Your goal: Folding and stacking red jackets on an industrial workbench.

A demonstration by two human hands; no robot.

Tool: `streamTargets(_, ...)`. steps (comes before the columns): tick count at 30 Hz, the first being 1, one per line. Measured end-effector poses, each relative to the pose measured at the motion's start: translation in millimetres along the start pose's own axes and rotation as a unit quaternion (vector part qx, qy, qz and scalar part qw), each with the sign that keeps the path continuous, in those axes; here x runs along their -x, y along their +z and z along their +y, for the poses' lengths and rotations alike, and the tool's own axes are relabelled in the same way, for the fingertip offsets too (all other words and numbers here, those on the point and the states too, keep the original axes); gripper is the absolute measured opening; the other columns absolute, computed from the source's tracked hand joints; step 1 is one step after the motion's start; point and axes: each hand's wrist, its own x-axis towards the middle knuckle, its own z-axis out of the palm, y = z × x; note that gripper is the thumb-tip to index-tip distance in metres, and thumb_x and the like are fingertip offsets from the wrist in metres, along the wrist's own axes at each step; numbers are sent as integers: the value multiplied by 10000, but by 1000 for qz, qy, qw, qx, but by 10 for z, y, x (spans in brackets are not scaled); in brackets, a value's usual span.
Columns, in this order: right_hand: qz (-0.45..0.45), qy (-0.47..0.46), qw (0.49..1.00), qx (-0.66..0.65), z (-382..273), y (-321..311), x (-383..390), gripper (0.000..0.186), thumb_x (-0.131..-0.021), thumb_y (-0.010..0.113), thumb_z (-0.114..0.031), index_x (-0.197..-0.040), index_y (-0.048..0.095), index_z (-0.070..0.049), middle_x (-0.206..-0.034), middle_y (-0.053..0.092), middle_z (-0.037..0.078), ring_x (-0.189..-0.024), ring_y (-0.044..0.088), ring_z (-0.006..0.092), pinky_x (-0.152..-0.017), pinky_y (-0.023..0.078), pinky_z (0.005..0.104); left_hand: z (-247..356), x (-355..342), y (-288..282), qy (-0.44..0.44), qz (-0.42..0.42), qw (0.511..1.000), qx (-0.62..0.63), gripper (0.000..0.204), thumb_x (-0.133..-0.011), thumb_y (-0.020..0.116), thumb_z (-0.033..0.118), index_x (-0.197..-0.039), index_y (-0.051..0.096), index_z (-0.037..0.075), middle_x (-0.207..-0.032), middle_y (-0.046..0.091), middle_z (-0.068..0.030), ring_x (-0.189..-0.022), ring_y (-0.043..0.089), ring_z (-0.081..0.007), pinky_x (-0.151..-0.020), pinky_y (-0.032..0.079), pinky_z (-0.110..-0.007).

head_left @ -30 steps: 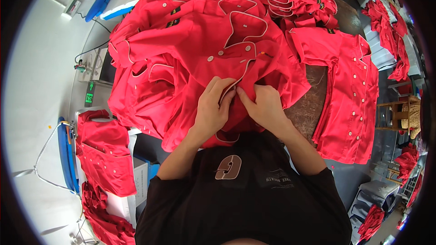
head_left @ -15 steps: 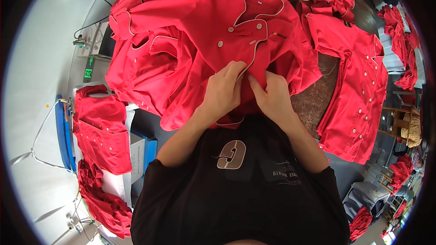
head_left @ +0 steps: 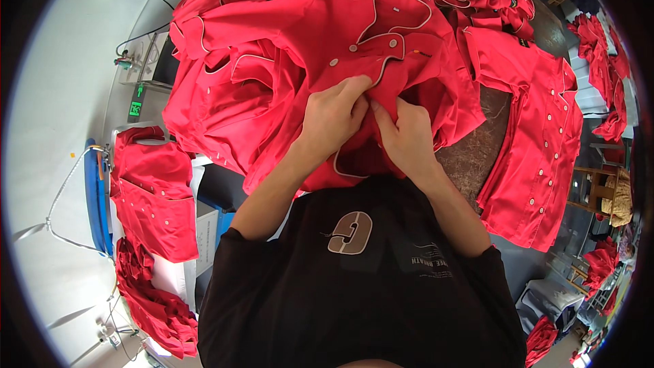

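A red jacket (head_left: 306,34) with pale piping and white buttons lies spread in front of me on a heap of similar red garments. My left hand (head_left: 335,113) is closed on its piped front edge, just below the buttons. Close beside it, my right hand (head_left: 407,133) is also closed on the jacket, thumb pressed against the cloth. The fabric is drawn together between the two hands. My fingertips are partly hidden in the folds.
More red jackets (head_left: 528,129) lie on the brown tabletop (head_left: 470,157) to the right and at the far side. On the left, red garments (head_left: 153,194) rest on a white surface beside a blue board (head_left: 99,197). A grey chair (head_left: 548,300) stands lower right.
Both hands have moved slightly up along the front edge, the cloth still in their grip. The lower part of the jacket opening has shifted and shows more of its piping.
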Motion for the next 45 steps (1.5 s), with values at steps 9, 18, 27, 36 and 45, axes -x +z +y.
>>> streamTargets(9,41,29,996,-79,-6,29,65,147,-848,584,-131,-887,617,7,-613,564,194,-534,580,340,-495,431,382,75,87,-108,-123,-62,989,45,154,-808,628,63,-941,555,36,-718,606,-137,-653,622,-301,-541,479,-371)
streamTargets(18,-42,90,982,-160,-45,58,-64,246,-875,595,-206,-917,616,35,-697,613,143,-623,597,206,-567,449,330,-18,120,-242,-21,-80,995,-49,270,-683,701,82,-912,560,52,-648,580,-102,-582,594,-285,-508,464,-359)
streamTargets(27,-35,226,940,-252,-29,224,-305,290,-891,589,-269,-914,645,15,-828,639,30,-765,566,82,-688,442,254,-164,-91,-295,50,-39,992,-112,312,-640,738,61,-911,583,69,-612,548,-91,-561,581,-252,-489,453,-355)
streamTargets(36,35,204,914,-349,11,199,-457,238,-907,562,-226,-893,663,-10,-794,635,6,-733,546,68,-656,429,238,37,-83,-177,-33,-4,996,-83,418,-658,654,-20,-1068,609,46,-781,549,-117,-679,576,-288,-596,479,-360)
streamTargets(45,38,179,926,-329,-103,9,-537,281,-907,569,-239,-824,645,18,-652,591,10,-609,513,64,-529,403,248,190,-150,-207,-117,12,993,-30,415,-661,573,-41,-1061,631,51,-781,541,-110,-690,562,-282,-624,470,-373)
